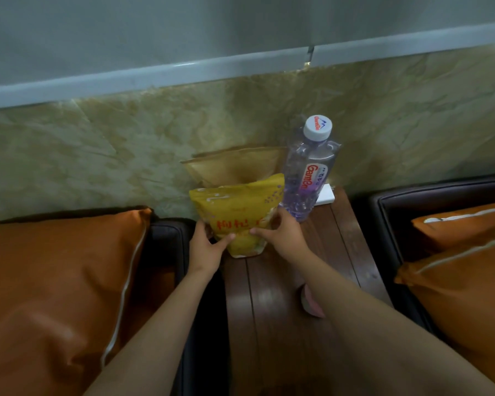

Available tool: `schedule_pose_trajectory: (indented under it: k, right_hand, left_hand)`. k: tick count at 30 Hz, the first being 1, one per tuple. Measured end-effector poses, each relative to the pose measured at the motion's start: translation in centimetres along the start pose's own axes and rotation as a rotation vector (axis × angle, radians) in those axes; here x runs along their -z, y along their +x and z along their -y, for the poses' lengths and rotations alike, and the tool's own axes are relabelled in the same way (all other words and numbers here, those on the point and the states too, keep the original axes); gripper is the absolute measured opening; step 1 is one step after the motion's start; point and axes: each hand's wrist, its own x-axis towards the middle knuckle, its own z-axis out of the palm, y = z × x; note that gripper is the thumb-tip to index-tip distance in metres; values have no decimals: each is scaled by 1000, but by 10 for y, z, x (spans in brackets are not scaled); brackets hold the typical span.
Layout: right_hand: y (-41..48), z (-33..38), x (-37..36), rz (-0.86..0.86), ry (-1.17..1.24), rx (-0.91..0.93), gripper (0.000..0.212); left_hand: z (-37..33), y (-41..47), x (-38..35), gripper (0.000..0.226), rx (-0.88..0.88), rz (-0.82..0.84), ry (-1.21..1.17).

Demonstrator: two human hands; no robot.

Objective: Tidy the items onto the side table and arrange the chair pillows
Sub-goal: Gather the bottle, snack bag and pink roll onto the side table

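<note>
Head view: a pink round thing (312,305) on the side table (272,310) is mostly hidden under the right forearm, and what it is cannot be made out. A white flat object (327,195) shows only its corner behind the water bottle (309,172). A brown paper bag (235,167) leans on the wall, its lower half covered by the yellow pouch (237,207). The pouch's red print is partly under the thumbs. Counted: one bottle, one pouch, one paper bag, and three orange pillows, one (55,281) at 9 o'clock and two (463,224) (457,298) stacked at 3 o'clock, cut by the frame edge. The pouch stands on the table's far end, the bottle just beside it at 1 o'clock. The left hand (206,248) grips its lower edge from 8 o'clock and the right hand (282,234) from 4 o'clock, thumbs across the front.
</note>
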Motion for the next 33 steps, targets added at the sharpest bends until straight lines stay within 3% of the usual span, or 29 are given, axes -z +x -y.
schedule_pose_trajectory:
  k: [12,23,28,33]
  right_hand:
    - [-25,-15,13,-9,72,-43,48]
    - [2,-15,0,9,67,-50,49]
    - [-16,-27,11,65,101,-83,55]
    - [-48,-42,47,20,99,-138,59]
  left_hand:
    - [1,-25,-16,54,12,27,-41]
    - [-3,-5,-20,50,31,-66,-81]
    - [2,-25,-23,75,100,-87,-36]
    - [1,-63,-37,96,303,-189,84]
